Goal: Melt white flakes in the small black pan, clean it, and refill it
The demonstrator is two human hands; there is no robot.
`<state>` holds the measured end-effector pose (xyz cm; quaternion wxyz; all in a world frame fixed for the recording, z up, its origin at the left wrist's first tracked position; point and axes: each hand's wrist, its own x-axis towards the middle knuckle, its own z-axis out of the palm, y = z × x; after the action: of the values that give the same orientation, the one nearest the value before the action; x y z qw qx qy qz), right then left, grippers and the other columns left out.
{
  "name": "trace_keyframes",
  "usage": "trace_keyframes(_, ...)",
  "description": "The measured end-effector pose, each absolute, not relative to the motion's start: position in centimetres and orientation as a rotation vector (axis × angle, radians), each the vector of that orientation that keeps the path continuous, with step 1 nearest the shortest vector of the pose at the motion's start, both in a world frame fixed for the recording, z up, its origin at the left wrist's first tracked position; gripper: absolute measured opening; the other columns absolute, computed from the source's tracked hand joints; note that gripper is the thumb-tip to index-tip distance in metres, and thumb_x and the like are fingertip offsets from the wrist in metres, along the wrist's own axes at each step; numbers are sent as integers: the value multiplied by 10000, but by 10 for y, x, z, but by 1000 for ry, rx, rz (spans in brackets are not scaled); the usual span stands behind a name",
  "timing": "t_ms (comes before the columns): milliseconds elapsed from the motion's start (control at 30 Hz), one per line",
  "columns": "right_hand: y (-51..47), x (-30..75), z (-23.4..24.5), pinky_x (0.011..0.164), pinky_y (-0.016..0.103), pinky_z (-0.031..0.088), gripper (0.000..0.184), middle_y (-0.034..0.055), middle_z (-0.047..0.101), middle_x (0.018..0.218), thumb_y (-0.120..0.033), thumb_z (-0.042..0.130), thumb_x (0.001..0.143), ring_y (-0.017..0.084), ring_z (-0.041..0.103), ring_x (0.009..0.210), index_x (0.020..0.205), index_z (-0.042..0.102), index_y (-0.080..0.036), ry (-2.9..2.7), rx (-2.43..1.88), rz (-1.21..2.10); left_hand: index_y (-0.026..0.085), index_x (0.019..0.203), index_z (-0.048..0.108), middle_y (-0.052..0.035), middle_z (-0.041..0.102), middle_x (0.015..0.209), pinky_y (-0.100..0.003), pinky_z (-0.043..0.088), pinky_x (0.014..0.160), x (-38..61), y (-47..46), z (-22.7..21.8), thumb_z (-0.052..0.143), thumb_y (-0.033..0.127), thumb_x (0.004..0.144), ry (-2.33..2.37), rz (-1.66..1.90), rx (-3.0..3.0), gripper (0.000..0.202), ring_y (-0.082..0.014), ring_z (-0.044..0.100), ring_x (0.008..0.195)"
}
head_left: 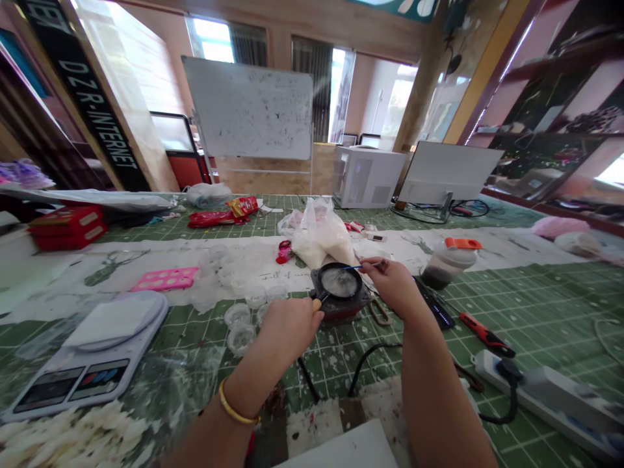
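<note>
A small black pan holding a pale, whitish mass sits on a little dark heater in the middle of the table. My left hand is closed around the pan's yellowish handle. Over the pan's right rim, my right hand pinches a thin blue stick whose tip reaches above the pan. A clear plastic bag of white granules stands just behind the pan.
A kitchen scale sits at the left, clear small cups beside the pan, a pink mould farther back. A shaker cup with orange lid, red-handled tool and power strip lie right. White flakes lie at the near left.
</note>
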<state>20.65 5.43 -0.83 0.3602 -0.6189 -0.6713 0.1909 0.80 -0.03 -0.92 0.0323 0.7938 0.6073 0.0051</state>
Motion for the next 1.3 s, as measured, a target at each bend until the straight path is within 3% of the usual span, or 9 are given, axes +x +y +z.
trace_keyframes(167, 52, 205, -7, 698, 278, 438, 310, 39, 695, 822, -393, 476, 775, 180, 613, 775, 935, 643, -186, -1852, -1416, 820, 167, 809, 578, -84, 651, 777, -298, 421, 623, 8, 0, -9, 306, 399, 854, 1863, 30, 2448, 360, -205, 611, 718)
trace_keyframes(333, 57, 206, -11, 757, 308, 419, 278, 65, 692, 821, -374, 484, 769, 198, 610, 805, 858, 656, -175, -1718, -1568, 537, 165, 793, 574, -85, 645, 760, -298, 422, 619, 8, 0, -9, 301, 402, 857, 1862, 31, 2460, 367, -207, 611, 706)
trace_keyframes(533, 56, 204, -12, 733, 284, 432, 292, 40, 694, 839, -390, 475, 777, 183, 610, 820, 911, 643, -192, -1831, -1395, 806, 168, 816, 573, -88, 648, 775, -313, 429, 624, 9, -1, -7, 304, 399, 857, 1866, 21, 2441, 357, -222, 615, 726)
trace_keyframes(667, 56, 205, -10, 768, 311, 415, 272, 56, 694, 817, -372, 481, 771, 197, 607, 815, 856, 656, -182, -1728, -1572, 535, 162, 800, 570, -89, 643, 750, -319, 428, 608, 8, 0, -9, 295, 400, 859, 1852, 32, 2460, 369, -228, 616, 705)
trace_keyframes(833, 51, 209, -6, 738, 282, 437, 310, 42, 694, 847, -387, 480, 773, 181, 611, 834, 951, 631, -184, -1855, -1376, 900, 166, 812, 573, -85, 646, 777, -299, 429, 630, 8, 1, -11, 306, 404, 857, 1860, 39, 2441, 361, -212, 617, 732)
trace_keyframes(1033, 51, 225, -1, 767, 326, 409, 307, 63, 697, 810, -403, 486, 755, 210, 604, 800, 811, 673, -166, -1693, -1650, 539, 161, 805, 574, -88, 647, 773, -291, 421, 625, 8, 0, -10, 312, 403, 854, 1888, 21, 2438, 360, -206, 615, 737)
trace_keyframes(1200, 48, 223, 2, 757, 298, 430, 302, 45, 696, 838, -393, 509, 746, 195, 611, 826, 893, 660, -176, -1825, -1457, 843, 161, 799, 568, -78, 644, 767, -284, 420, 610, 9, 0, -9, 308, 404, 856, 1869, 17, 2423, 361, -202, 614, 723)
trace_keyframes(1300, 50, 224, 0, 768, 322, 421, 290, 60, 695, 817, -387, 501, 750, 210, 612, 820, 837, 669, -167, -1723, -1608, 627, 160, 800, 570, -85, 646, 768, -305, 423, 608, 8, 0, -9, 311, 400, 855, 1874, 27, 2438, 357, -222, 616, 727)
